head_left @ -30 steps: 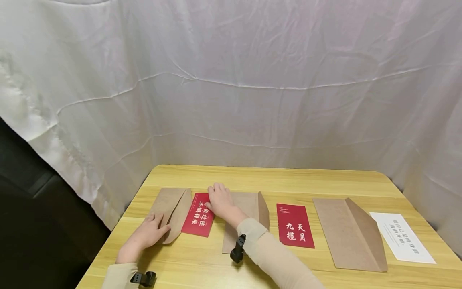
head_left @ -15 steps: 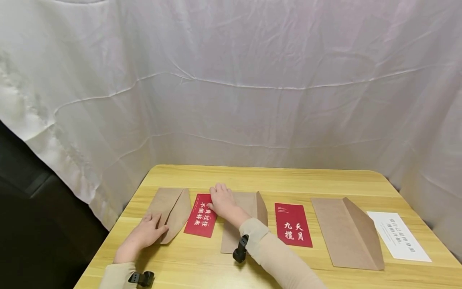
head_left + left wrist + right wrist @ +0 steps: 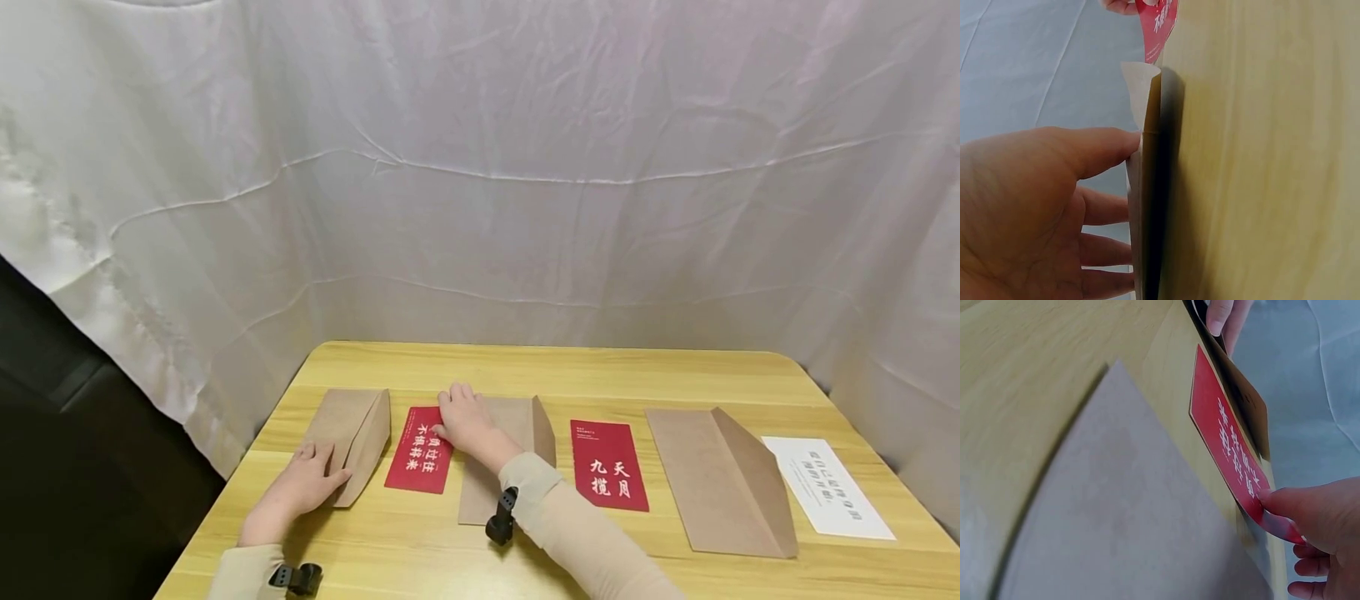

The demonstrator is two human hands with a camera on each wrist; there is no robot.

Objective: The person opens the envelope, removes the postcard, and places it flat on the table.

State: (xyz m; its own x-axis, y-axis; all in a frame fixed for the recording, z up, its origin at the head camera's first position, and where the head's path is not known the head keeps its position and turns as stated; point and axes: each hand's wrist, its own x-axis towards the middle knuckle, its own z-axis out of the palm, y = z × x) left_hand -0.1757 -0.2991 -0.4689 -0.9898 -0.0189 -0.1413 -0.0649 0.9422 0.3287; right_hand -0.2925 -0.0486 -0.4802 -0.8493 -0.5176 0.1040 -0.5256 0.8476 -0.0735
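My left hand rests on the left brown envelope, thumb and fingers extended across it. That envelope's flap stands raised along its right side; the left wrist view shows the flap from the edge, beyond my thumb. My right hand pinches the upper right corner of a red card with white characters. In the right wrist view the held end of the red card bends up under my thumb. The middle brown envelope lies flat beneath my right wrist, partly hidden by it.
Right of the middle envelope lies another red card. Farther right are a third brown envelope with its flap out and a white card. A grey-white curtain hangs behind the wooden table.
The left envelope's flap has risen from lying nearly flat to standing up. The red card in my right hand has slid slightly to the right, away from that envelope; my left hand stays in place.
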